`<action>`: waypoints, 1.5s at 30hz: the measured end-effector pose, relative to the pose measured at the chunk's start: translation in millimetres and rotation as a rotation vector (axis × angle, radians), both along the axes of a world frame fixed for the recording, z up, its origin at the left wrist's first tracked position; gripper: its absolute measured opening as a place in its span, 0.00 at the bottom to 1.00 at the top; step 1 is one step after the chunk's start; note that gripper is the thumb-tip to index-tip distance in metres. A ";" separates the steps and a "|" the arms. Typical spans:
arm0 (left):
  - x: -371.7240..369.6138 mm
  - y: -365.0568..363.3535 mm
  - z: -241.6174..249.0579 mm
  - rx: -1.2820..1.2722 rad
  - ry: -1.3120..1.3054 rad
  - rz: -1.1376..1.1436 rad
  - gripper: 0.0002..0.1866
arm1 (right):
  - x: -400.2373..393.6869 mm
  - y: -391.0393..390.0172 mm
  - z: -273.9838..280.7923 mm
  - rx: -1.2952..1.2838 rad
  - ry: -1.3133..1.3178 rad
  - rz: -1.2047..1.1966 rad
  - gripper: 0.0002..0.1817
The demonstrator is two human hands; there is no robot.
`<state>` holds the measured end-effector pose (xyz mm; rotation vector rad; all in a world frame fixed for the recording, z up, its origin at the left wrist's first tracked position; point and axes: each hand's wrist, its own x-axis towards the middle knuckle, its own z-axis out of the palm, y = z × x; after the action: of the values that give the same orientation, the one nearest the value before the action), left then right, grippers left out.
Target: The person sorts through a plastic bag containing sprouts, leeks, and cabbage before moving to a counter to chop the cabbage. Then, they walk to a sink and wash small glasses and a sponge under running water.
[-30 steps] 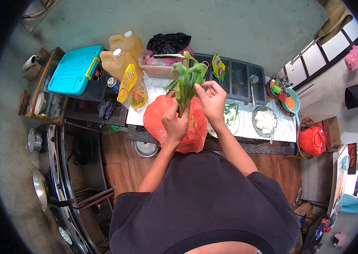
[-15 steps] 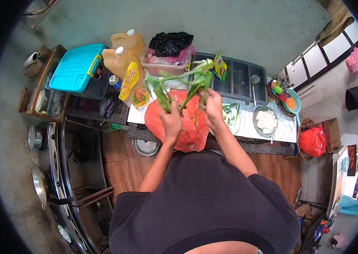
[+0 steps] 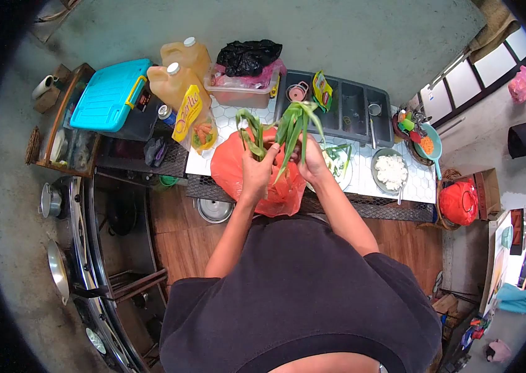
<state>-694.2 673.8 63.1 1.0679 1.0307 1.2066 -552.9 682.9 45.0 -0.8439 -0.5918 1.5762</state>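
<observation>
Above an orange-red plastic bag (image 3: 228, 168) on the white tiled counter, my left hand (image 3: 258, 171) is closed around green leafy stalks (image 3: 251, 133). Close on its right, my right hand (image 3: 310, 160) grips another bunch of green leaves (image 3: 294, 124), whose tips droop over the bag. The two hands are nearly touching, with their inner fingers partly hidden by the leaves. Just right of my right hand lies a plate (image 3: 345, 180) with cut greens and white pieces.
A plate of white food (image 3: 391, 173) and a blue strainer with orange bits (image 3: 429, 148) stand to the right. Behind are a dark compartment tray (image 3: 353, 112), a plastic tub (image 3: 238, 96) and jugs (image 3: 166, 87). A turquoise-lidded box (image 3: 110, 96) sits at left.
The green stalks, earlier stretched across between both hands, now hang as two separate bunches. My hands have come closer together, and a pink round item in the tray has come into view.
</observation>
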 end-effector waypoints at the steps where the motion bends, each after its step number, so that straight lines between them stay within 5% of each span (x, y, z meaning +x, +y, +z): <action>1: 2.1 -0.7 2.5 0.015 -0.074 0.023 0.14 | -1.3 -1.4 -1.4 -0.007 0.001 0.005 0.14; 7: 2.1 -3.5 0.3 -0.010 -0.024 0.052 0.10 | -10.1 -3.7 4.8 0.046 -0.118 0.007 0.16; 9: 3.8 -2.0 -7.0 -0.050 -0.094 0.082 0.09 | -8.7 -1.8 5.5 0.052 -0.351 0.020 0.14; 20: 3.4 7.8 -27.6 -0.144 -0.102 0.117 0.06 | -16.3 4.2 -9.1 0.155 -0.433 -0.050 0.07; 26: 11.4 11.7 -25.8 -0.190 -0.086 0.215 0.04 | -25.7 -4.8 -26.4 0.158 -0.286 -0.289 0.02; 31: -26.7 41.1 -69.5 -0.173 -0.313 0.430 0.07 | 10.9 -17.4 -35.7 0.197 -0.054 -0.212 0.03; 45: -32.6 54.1 -36.5 -0.068 -0.510 0.555 0.08 | 30.3 -26.5 -35.9 0.178 0.072 -0.400 0.06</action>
<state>-726.8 728.0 26.5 0.3766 0.9744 1.7593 -522.6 656.3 9.1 -0.7160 -0.4693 1.1675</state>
